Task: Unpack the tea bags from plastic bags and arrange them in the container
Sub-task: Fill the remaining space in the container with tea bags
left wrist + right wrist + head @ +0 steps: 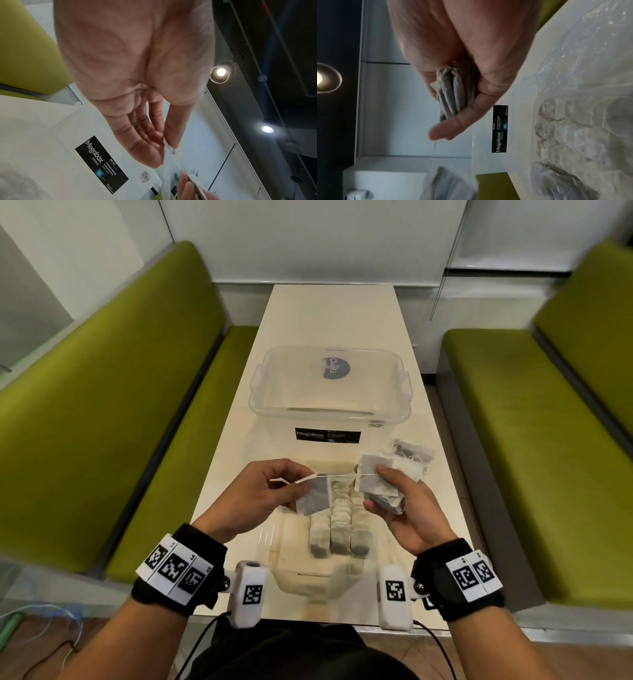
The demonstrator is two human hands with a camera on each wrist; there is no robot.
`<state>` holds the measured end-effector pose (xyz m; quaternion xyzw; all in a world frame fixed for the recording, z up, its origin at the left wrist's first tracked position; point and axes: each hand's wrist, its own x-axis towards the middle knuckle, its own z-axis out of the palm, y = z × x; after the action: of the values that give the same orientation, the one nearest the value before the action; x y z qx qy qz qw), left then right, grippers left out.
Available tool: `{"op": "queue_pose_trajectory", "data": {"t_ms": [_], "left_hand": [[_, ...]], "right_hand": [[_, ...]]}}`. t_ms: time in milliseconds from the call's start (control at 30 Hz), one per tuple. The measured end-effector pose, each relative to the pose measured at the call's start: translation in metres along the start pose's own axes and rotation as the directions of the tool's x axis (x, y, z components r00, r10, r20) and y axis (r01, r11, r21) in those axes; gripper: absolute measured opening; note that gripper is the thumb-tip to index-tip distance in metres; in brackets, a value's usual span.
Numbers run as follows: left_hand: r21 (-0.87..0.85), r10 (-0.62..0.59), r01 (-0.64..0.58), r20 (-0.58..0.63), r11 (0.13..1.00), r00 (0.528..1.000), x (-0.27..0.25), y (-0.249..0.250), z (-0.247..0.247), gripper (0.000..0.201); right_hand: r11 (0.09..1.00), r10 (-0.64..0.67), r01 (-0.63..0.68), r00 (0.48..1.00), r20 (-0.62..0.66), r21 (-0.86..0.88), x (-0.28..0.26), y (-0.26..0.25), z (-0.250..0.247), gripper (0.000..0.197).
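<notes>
Left hand (260, 494): my fingers pinch one tea bag (314, 495), hanging flat, long axis upright.
Right hand (407, 505): I grip a stack of tea bags (378, 481), faces toward me.
String (339, 474): taut, horizontal between both.
Container (274, 546): table's near edge, rows of bags standing.
Megabox (329, 392): table's middle.

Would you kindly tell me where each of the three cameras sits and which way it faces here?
Head: worn on the head, looking forward and down the table at both hands, wrists and forearms, above the open container of tea bags.
Left wrist: along the left hand; palm and fingers pinch a tea bag, ceiling lamps beyond.
Right wrist: along the right hand, whose grip holds a stack of tea bags.
Shared: all three views show the Megabox label.
</notes>
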<state>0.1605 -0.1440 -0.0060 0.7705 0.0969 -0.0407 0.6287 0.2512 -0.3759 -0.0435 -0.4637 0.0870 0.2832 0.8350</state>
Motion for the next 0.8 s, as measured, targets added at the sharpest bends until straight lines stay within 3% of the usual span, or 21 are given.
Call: {"op": "queue_pose_trajectory", "data": {"t_ms": [200,333,533,700,800], "left_hand": [[0.017,-0.016,0.017,-0.047,1.0,0.999,0.001,-0.006,-0.004,0.008],[-0.059,-0.011,0.005,-0.11,0.998,0.994,0.002,-0.006,-0.007,0.01],[-0.088,-0.018,0.011,-0.082,0.996,0.996,0.003,-0.005,-0.006,0.014],[-0.081,-0.018,0.014,-0.044,0.997,0.999,0.006,-0.004,0.004,0.012],[-0.08,-0.009,0.006,-0.034,0.997,0.999,0.006,-0.002,0.009,0.013]], "right_hand": [[1.0,0.001,-0.001,1.0,-0.002,0.024,0.005,0.001,-0.01,0.024],[0.999,-0.022,0.024,0.999,0.044,-0.035,0.007,0.001,-0.015,0.028],[0.99,-0.04,0.053,0.994,0.104,-0.133,0.006,0.006,-0.006,0.021],[0.93,-0.021,0.121,0.96,0.278,-0.347,0.001,0.016,0.017,0.045],[0.891,-0.045,0.161,0.962,0.27,-0.424,0.0,0.02,0.023,0.037]]}}
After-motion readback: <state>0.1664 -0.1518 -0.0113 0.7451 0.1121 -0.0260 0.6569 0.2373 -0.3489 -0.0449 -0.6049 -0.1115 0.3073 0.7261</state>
